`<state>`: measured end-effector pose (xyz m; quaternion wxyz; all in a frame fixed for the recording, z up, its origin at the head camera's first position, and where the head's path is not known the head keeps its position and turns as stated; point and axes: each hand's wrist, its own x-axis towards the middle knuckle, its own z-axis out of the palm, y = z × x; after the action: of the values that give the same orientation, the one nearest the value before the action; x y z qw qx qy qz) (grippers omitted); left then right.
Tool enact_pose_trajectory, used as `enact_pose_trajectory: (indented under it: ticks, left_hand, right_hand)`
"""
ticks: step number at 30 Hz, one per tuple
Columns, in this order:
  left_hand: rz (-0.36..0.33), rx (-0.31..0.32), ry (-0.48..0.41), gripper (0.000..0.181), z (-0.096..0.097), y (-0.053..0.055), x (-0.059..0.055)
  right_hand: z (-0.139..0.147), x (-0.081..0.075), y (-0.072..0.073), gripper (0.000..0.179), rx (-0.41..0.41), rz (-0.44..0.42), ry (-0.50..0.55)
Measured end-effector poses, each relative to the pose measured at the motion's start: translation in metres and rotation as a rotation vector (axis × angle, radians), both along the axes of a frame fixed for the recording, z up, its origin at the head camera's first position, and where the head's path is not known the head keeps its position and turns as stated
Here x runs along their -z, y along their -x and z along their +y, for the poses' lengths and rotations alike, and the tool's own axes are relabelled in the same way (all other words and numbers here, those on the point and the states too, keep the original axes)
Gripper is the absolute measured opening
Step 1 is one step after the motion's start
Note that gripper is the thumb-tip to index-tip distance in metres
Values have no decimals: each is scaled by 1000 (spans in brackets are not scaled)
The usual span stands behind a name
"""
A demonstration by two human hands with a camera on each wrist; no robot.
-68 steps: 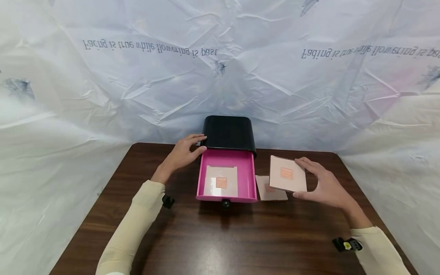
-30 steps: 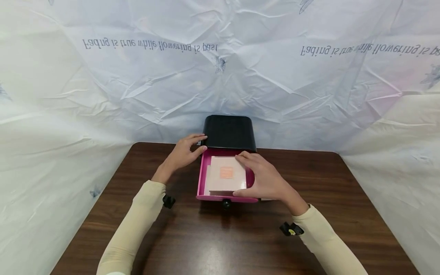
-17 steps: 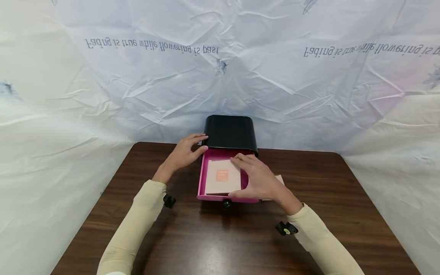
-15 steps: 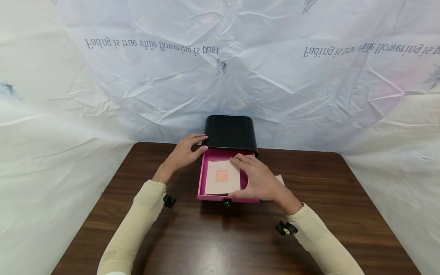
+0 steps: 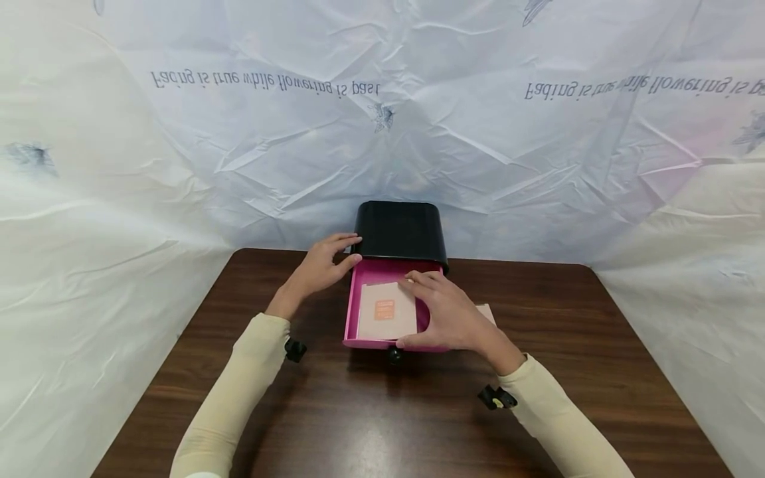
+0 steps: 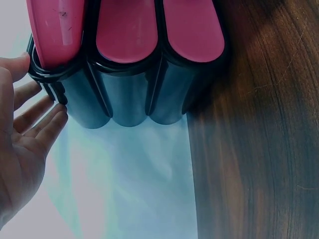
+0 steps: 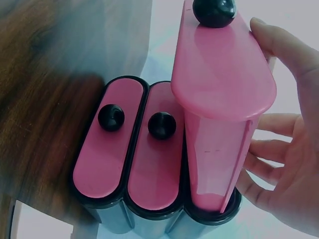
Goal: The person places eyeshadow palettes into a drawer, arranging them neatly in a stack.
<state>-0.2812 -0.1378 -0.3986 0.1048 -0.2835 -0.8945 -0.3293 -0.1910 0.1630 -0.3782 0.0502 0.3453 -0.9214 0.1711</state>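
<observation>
My right hand reaches over the pulled-out pink drawer and holds a flat square pale pink case with an orange label. Thumb and fingertips are at opposite edges of it. The case lies low inside, over another such case that it now hides. My left hand rests against the left side of the black drawer unit, fingers fairly straight. In the right wrist view, the drawer front with its black knob blocks sight of the case, and the right thumb and fingers show beside it.
A further pale pink case lies on the dark wooden table, mostly covered by the right hand in the head view. Two closed pink drawers sit below the open one. A white patterned sheet hangs behind.
My right hand has carried the case leftward from above the table into the drawer and lowered it over the one lying there. The left hand has stayed at the unit's side.
</observation>
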Motion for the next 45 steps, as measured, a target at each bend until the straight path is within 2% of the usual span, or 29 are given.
enact_pose_trajectory:
  ticks: [5, 15, 19, 24, 29, 33, 40, 45]
  left_hand:
    - [1, -1, 1, 52, 0, 0, 2]
    - [9, -7, 2, 52, 0, -1, 3]
    - [7, -9, 5, 52, -1, 0, 3]
    - [13, -1, 2, 52, -2, 2, 4]
    - [15, 6, -8, 52, -2, 5, 5]
    - [17, 3, -12, 52, -3, 7, 5]
    - [19, 0, -15, 51, -3, 12, 5]
    - [19, 10, -20, 51, -4, 16, 6]
  right_hand:
    - [6, 1, -1, 99, -8, 11, 12]
    - [36, -15, 0, 81, -27, 74, 205]
    - [53, -20, 4, 80, -51, 86, 257]
    - [74, -18, 12, 80, -73, 91, 315]
    - [95, -6, 22, 77, -71, 59, 385]
    - [111, 10, 29, 72, 2, -1, 397]
    - [137, 39, 36, 73, 154, -118, 304]
    - [150, 60, 39, 76, 211, -177, 248]
